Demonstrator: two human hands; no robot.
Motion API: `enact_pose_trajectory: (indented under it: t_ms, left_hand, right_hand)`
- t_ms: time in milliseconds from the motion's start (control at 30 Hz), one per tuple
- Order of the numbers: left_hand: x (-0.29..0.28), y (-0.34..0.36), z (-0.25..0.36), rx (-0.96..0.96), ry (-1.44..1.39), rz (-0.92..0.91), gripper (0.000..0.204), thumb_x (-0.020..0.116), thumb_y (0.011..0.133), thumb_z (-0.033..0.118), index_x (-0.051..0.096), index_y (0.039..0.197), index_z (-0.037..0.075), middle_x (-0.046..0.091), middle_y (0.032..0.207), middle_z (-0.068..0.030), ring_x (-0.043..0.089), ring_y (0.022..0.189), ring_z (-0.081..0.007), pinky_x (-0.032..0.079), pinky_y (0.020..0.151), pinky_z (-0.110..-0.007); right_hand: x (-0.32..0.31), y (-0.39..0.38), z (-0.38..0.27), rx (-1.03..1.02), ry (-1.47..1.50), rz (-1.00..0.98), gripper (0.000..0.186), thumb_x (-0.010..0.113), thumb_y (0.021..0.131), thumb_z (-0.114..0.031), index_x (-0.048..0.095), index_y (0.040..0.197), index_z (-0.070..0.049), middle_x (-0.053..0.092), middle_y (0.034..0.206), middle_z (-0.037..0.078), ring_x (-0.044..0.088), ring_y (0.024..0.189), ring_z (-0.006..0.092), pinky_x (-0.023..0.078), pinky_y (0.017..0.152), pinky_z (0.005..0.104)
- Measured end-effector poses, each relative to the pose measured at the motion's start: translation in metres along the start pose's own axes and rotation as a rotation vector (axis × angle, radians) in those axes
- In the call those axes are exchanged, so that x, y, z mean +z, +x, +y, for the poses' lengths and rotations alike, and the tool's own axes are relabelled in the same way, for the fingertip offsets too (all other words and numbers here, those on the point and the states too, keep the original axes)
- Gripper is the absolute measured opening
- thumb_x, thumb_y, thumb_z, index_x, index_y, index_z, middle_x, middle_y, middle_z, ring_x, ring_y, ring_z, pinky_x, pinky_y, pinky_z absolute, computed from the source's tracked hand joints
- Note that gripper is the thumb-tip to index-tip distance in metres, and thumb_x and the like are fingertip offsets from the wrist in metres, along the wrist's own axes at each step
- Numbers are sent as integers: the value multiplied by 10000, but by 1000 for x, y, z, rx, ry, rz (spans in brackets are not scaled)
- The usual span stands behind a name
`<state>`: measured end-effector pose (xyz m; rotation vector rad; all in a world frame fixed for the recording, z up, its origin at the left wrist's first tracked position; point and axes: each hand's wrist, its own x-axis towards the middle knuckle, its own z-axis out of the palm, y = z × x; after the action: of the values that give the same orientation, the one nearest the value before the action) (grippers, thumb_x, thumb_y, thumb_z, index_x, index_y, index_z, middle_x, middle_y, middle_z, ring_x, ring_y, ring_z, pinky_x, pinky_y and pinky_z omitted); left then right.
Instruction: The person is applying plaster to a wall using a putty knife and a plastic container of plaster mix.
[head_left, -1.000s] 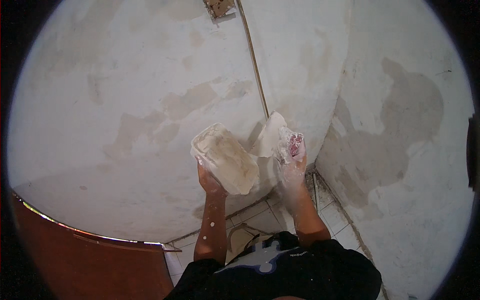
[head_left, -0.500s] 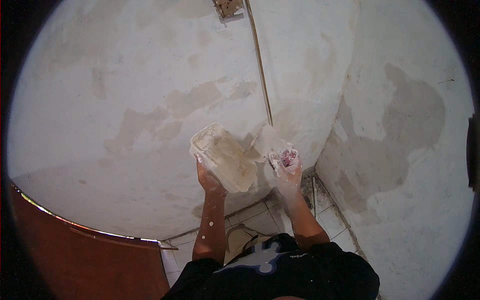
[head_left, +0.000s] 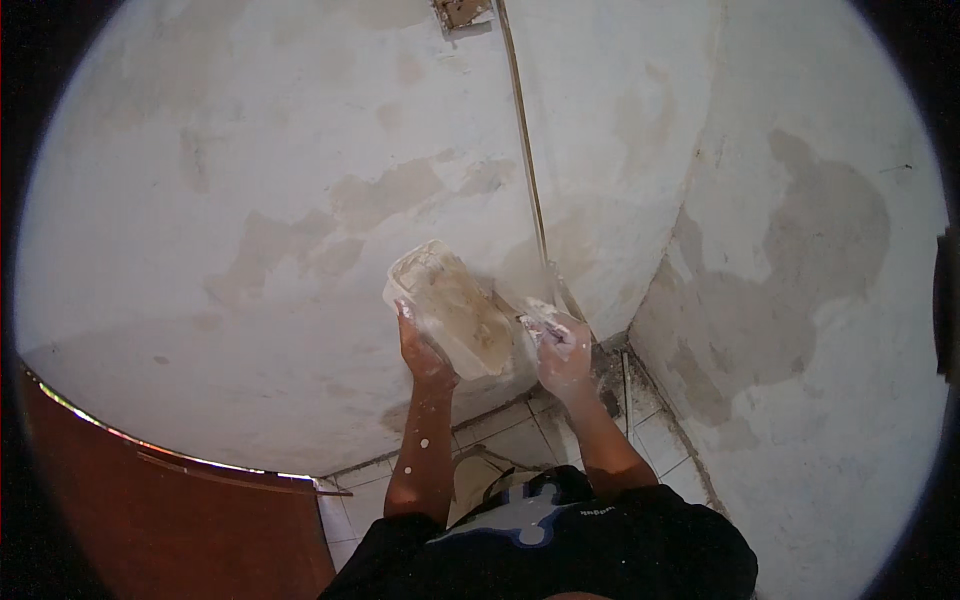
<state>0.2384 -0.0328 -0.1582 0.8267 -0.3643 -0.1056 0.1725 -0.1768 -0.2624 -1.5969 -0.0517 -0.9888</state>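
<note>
My left hand (head_left: 425,352) grips a rectangular whitish tub (head_left: 480,325) from its left side and underside. The tub is tilted, and pale paste coats its inside and rim. Closed around a paste-smeared putty knife (head_left: 540,310) is my right hand (head_left: 565,360), just right of the tub. The knife's blade is turned nearly edge-on and blurred, so its full shape does not show. Whether the blade touches the tub I cannot tell. White smears and specks cover both hands and forearms.
Ahead stands a white wall (head_left: 270,150) with grey-beige patches. A narrow vertical strip (head_left: 522,130) runs down it beside a recessed box (head_left: 462,12). The right wall has a large grey patch (head_left: 825,230). A reddish-brown panel (head_left: 180,520) is at lower left; floor tiles (head_left: 515,440) lie below.
My right hand has turned and moved slightly left and down, swinging the knife's broad blade from face-on to nearly edge-on. The tub stays in my left hand, shifted only slightly.
</note>
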Motion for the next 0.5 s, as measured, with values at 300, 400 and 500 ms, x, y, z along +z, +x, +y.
enact_pose_trajectory:
  t_ms: [300,400,500]
  left_hand:
    - [-16,8,-10,-24,1,25,553,369,918,436,316,1312,51,451,1209,-134,477,1084,-275,408,910,-414]
    - [-13,7,-10,-11,15,52,550,366,920,431,319,1309,45,451,1211,-137,482,1076,-276,414,902,-411]
    - [-11,6,-6,-3,26,30,547,361,923,427,323,1307,39,454,1210,-143,486,1072,-279,414,904,-415]
  right_hand:
    - [17,7,-9,-356,-341,76,296,626,697,49,537,965,-37,625,949,186,621,868,352,494,774,404]
    - [15,8,-5,-385,-316,-6,487,609,676,80,474,1124,-58,571,1064,147,539,975,332,430,836,402]
    - [9,6,-4,-242,-341,-92,480,607,691,63,475,1136,-61,565,1084,134,535,981,328,424,849,400]
